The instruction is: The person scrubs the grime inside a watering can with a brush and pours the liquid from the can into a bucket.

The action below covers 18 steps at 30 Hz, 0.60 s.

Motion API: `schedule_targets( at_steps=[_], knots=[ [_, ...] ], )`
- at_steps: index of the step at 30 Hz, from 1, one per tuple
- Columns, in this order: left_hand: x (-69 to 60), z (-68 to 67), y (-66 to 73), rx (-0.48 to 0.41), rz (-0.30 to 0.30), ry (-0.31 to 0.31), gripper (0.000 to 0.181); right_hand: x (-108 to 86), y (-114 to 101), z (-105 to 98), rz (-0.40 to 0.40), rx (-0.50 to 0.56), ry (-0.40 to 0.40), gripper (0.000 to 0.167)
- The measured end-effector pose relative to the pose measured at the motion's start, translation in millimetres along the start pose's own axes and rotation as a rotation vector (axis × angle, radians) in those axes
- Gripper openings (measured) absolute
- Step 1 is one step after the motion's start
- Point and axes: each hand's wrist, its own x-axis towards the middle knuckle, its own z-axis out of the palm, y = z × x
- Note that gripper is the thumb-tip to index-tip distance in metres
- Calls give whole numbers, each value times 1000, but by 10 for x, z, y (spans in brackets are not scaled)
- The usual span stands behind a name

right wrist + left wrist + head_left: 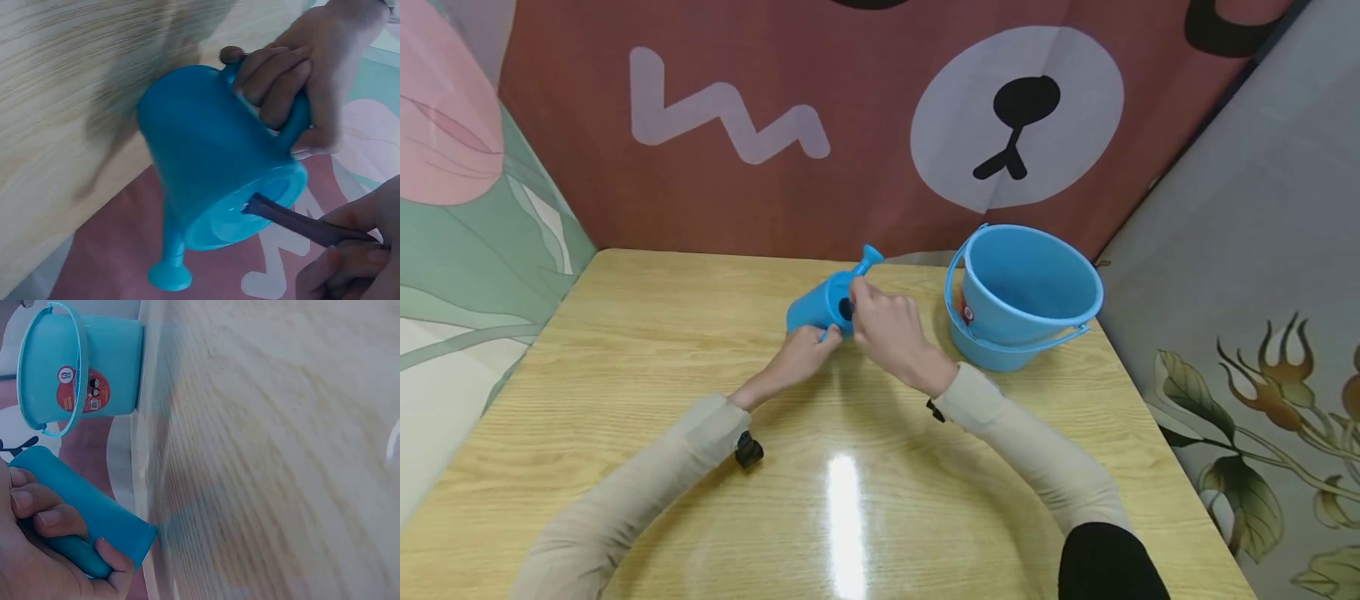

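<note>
A blue toy watering can (811, 312) is tilted above the wooden table, its sprinkler spout pointing away. My left hand (797, 354) grips the can's handle, with fingers curled round it in the left wrist view. In my right hand (895, 333) is a dark, slender stick (294, 222), pinched between thumb and fingers. The stick's far end meets the opening in the can's top (244, 215). Whether the tip goes inside is hard to tell, and its other end is hidden in the hand.
A larger blue bucket (1037, 283) with a hanging handle stands upright on the wooden table (700, 292), right of the hands near the back edge. Behind the table hangs a reddish-brown printed cloth (865, 183). A flowered cloth (1247, 333) borders the right side.
</note>
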Motion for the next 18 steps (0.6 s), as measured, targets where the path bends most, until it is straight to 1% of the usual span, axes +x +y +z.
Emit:
schedule_targets(
  at_steps=[2,7,8,9,10,12,15,18],
  knots=[
    [1,-1,2,8,2,-3,53,37,-3,-22,50,28,-38,7],
    [18,-2,15,31,15,-10,53,158,43,-67,253,143,-170,10],
    [23,-1,15,32,16,-9,53,170,48,-70,280,149,-187,10],
    [25,-1,14,29,16,-11,53,175,49,-73,286,138,-199,10],
    [28,0,12,26,18,-13,53,173,46,-76,279,119,-206,10],
    [33,3,2,23,23,-11,53,161,27,-85,249,74,-196,10],
    [32,0,-14,17,23,-15,54,127,-7,-92,165,4,-139,9],
    [22,-10,-18,6,13,-20,54,91,-20,-68,103,-19,-84,8]
  ],
)
